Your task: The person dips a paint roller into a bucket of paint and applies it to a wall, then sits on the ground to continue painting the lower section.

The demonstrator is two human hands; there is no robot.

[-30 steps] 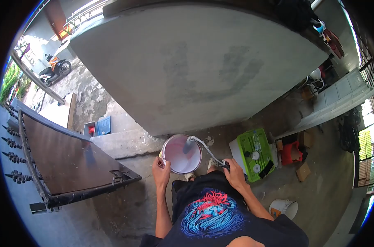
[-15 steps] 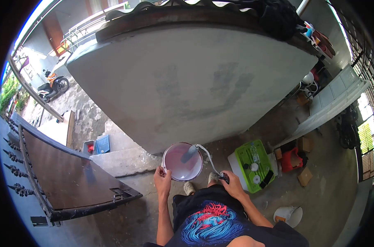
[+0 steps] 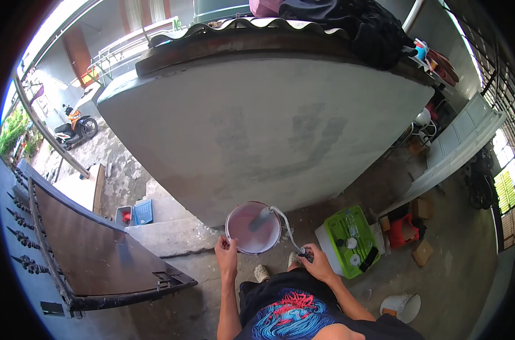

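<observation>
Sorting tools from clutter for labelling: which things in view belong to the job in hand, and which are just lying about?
Job in hand:
- paint roller, handle in the right hand
- pail, left hand at its rim
- perhaps the grey wall with darker patches

Apparently just lying about:
- green-lidded storage box
- white bucket
- cardboard piece
- parked motorbike

Green-lidded box (image 3: 361, 242): to its right, a red object (image 3: 395, 233) and a cardboard piece (image 3: 422, 253); lower right, a white pail (image 3: 404, 309); far left, a brown gate (image 3: 98, 243); upper left, a motorbike (image 3: 76, 128).
</observation>
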